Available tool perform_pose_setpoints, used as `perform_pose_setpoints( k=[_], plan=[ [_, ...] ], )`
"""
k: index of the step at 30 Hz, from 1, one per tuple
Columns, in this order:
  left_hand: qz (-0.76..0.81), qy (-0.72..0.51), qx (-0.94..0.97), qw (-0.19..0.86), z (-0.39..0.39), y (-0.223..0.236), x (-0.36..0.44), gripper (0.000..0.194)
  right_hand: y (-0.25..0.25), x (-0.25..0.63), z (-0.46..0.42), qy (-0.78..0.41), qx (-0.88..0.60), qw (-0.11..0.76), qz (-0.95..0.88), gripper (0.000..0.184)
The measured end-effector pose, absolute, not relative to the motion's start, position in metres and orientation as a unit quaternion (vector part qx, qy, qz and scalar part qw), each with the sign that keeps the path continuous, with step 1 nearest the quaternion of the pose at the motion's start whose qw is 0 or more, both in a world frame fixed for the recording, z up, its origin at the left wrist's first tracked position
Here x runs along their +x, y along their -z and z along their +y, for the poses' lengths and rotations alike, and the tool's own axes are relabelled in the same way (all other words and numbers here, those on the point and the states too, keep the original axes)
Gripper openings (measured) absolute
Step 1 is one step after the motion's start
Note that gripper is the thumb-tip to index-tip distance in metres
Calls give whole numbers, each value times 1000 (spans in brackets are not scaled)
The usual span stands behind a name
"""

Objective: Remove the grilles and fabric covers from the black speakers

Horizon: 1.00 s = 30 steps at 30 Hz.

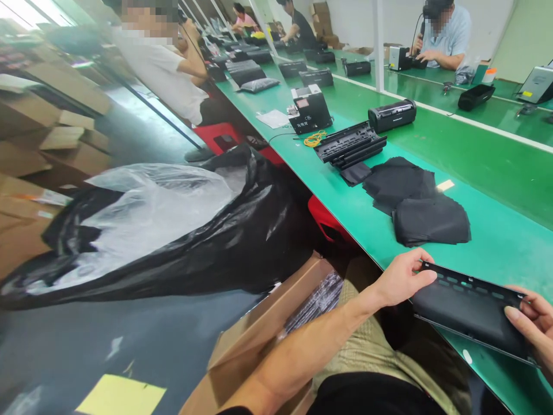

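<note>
A black panel [470, 308] is held between the left hand [408, 276] and the right hand [533, 320], over the edge of the green table [510, 242]. The left thumb presses on its top left corner, with the fingers curled behind the edge. The right thumb lies on the face near the right end, with the other fingers at the back. Past it lie 2 piles of black sheets [432, 219]. Farther off are curved black shells [352, 144], then a long black case [392, 117].
</note>
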<state>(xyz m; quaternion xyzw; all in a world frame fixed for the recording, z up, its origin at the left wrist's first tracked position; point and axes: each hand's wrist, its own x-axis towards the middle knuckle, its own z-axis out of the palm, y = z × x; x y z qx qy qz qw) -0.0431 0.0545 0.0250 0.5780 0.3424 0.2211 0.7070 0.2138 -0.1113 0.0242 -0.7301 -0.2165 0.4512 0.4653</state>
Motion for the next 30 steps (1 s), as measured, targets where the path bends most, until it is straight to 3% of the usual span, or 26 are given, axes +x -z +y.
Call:
perform_pose_setpoints(
  k=[5, 11, 16, 30],
  plan=[
    [342, -239, 588, 692, 54, -25, -42, 27, -11, 217, -119, -489, -689, 487, -221, 76],
    [340, -241, 594, 688, 51, -26, -43, 23, -19, 210, -118, -485, -699, 483, -208, 80],
    [346, -240, 590, 689, 50, -27, -43, 21, -26, 213, -112, -492, -731, 446, -155, 101],
    [347, -231, 588, 693, 51, -30, -45, 26, -25, 210, -114, -512, -704, 467, -155, 94]
  ],
)
